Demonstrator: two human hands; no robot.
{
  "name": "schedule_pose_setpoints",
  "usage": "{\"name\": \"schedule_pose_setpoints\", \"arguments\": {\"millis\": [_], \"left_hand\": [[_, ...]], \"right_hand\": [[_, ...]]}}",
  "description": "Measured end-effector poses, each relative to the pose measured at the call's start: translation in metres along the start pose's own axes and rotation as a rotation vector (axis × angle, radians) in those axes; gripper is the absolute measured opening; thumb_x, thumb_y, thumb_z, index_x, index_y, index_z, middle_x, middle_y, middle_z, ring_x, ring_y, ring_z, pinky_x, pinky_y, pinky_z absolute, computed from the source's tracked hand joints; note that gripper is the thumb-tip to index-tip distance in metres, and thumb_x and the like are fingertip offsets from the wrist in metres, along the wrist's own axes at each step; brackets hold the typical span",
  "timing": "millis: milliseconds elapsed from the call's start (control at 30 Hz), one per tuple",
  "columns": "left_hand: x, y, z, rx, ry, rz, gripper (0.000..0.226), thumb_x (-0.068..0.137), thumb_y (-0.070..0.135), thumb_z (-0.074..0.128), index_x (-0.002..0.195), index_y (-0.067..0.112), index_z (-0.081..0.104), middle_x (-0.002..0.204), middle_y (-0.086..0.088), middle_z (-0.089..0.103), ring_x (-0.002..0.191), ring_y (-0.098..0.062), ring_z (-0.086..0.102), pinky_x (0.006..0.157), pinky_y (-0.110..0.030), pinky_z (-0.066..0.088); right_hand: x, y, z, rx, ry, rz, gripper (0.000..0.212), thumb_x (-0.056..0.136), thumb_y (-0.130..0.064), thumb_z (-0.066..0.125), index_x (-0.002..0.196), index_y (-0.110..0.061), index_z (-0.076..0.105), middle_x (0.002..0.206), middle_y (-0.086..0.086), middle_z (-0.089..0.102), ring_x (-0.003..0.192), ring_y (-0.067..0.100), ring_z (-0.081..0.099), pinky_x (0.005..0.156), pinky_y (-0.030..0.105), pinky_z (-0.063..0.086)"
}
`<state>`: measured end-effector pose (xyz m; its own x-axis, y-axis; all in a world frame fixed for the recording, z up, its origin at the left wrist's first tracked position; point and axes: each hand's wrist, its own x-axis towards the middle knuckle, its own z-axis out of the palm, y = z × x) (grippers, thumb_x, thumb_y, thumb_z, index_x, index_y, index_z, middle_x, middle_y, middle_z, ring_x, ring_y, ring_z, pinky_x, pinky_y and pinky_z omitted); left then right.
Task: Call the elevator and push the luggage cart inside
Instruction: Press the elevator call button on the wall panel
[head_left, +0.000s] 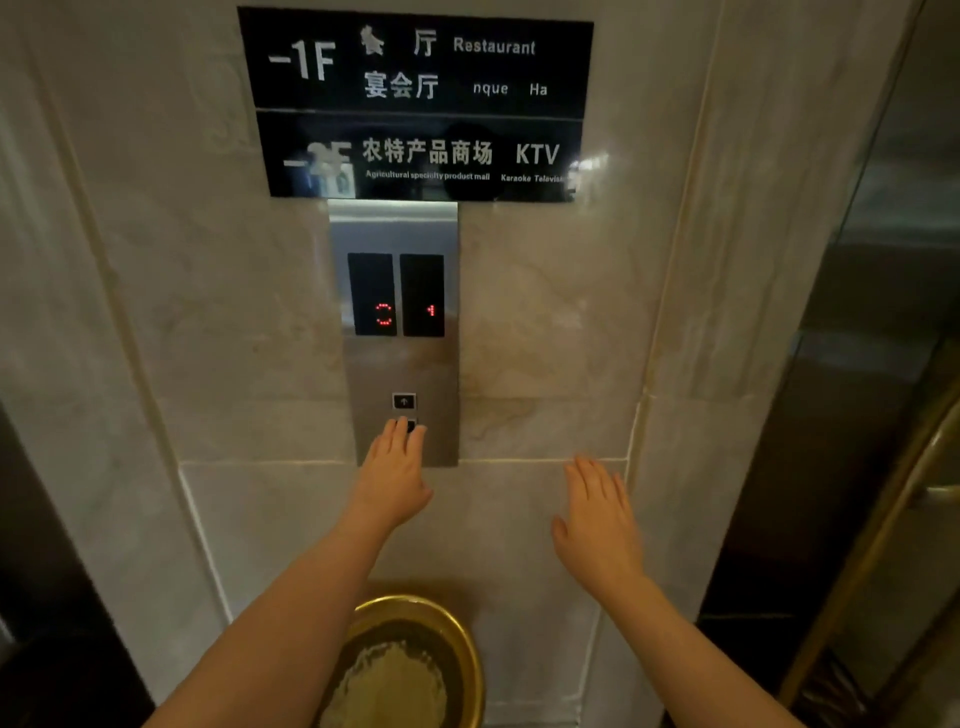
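Left hand (393, 474), fingers extended, touches the lower button (410, 426) on the steel panel (400, 364). Right hand (597, 519) hovers flat and empty before the marble wall (545, 312). Cart not visible.

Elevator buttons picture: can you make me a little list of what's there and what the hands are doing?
place: marble wall between elevator doors
panel: steel button panel, two red-lit displays
up button: uncovered
down button: partly hidden by fingertips
left hand: fingers on the down button
right hand: open, flat, holding nothing
sign: black floor sign above panel
below: gold bin
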<state>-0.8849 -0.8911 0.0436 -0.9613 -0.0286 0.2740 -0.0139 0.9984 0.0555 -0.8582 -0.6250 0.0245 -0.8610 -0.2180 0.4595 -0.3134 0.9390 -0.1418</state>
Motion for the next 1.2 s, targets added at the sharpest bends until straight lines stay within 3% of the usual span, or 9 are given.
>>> {"name": "schedule_pose_setpoints", "arguments": {"millis": [500, 667, 967, 1200], "left_hand": [[0.086, -0.046, 0.046, 0.092, -0.120, 0.108, 0.099, 0.087, 0.038, 0.054, 0.148, 0.010, -0.018, 0.157, -0.024, -0.017, 0.144, -0.033, -0.016, 0.118, -0.039, 0.000], [0.082, -0.040, 0.037, 0.055, -0.102, 0.088, 0.097, 0.088, 0.036, 0.057, 0.151, 0.013, -0.013, 0.159, -0.021, -0.008, 0.146, -0.031, -0.007, 0.118, -0.039, 0.005], [0.009, 0.051, 0.012, -0.047, 0.022, 0.138, 0.072, 0.088, 0.019, 0.050, 0.151, 0.007, 0.015, 0.158, -0.014, 0.022, 0.146, -0.030, 0.011, 0.117, -0.039, 0.015], [-0.092, 0.145, 0.000, -0.040, 0.055, 0.097, 0.075, 0.085, 0.019, 0.050, 0.150, 0.005, 0.016, 0.157, -0.016, 0.022, 0.145, -0.029, 0.014, 0.115, -0.039, 0.014]], "right_hand": [[0.067, -0.033, 0.039, -0.045, 0.028, 0.056, 0.068, 0.096, -0.029, 0.049, 0.151, -0.010, 0.014, 0.161, 0.008, 0.013, 0.147, 0.022, 0.003, 0.114, 0.035, -0.014], [0.059, -0.032, 0.035, -0.052, 0.009, 0.048, 0.067, 0.096, -0.025, 0.048, 0.151, -0.009, 0.013, 0.161, 0.009, 0.012, 0.147, 0.022, 0.003, 0.115, 0.036, -0.013], [0.010, 0.004, -0.008, -0.014, 0.039, 0.038, 0.070, 0.094, -0.024, 0.052, 0.151, -0.008, 0.016, 0.160, 0.011, 0.016, 0.147, 0.024, 0.006, 0.115, 0.037, -0.010], [-0.076, 0.050, -0.059, 0.059, 0.022, -0.017, 0.070, 0.093, -0.022, 0.050, 0.151, -0.006, 0.014, 0.160, 0.012, 0.017, 0.146, 0.023, 0.008, 0.116, 0.036, -0.010]]}}
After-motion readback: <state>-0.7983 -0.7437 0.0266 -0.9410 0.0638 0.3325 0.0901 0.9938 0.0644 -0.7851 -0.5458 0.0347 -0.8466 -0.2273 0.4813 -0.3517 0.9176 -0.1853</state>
